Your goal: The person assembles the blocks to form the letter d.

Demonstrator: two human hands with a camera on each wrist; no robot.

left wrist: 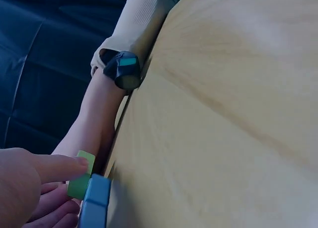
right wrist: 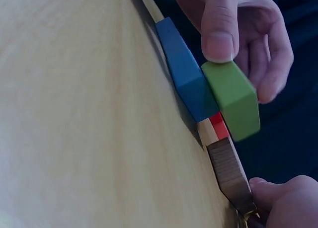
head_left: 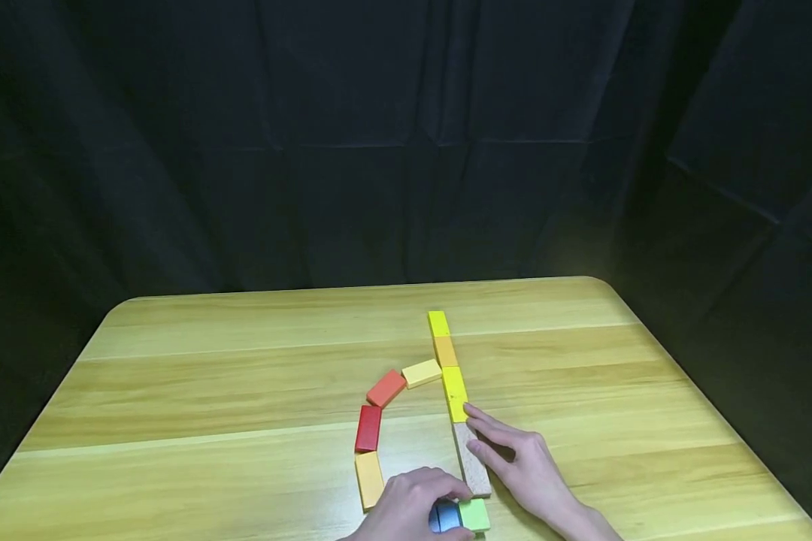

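Observation:
Near the front edge of the table, my left hand (head_left: 416, 502) pinches a green block (head_left: 474, 515) between thumb and fingers; the left wrist view shows the thumb on the green block (left wrist: 82, 181). Blue blocks (head_left: 449, 515) lie just left of it, partly covered by the hand. Just beyond the green block is a long speckled grey-brown block (head_left: 472, 466). My right hand (head_left: 531, 466) rests at that block's right side, fingertips touching it and reaching the yellow block (head_left: 455, 387) farther up the line.
The straight line continues away with an orange block (head_left: 445, 351) and a yellow end block (head_left: 438, 323). Left of it, a curve holds a pale yellow block (head_left: 422, 373), an orange-red block (head_left: 386, 388), a red block (head_left: 368, 428) and a tan block (head_left: 369, 479).

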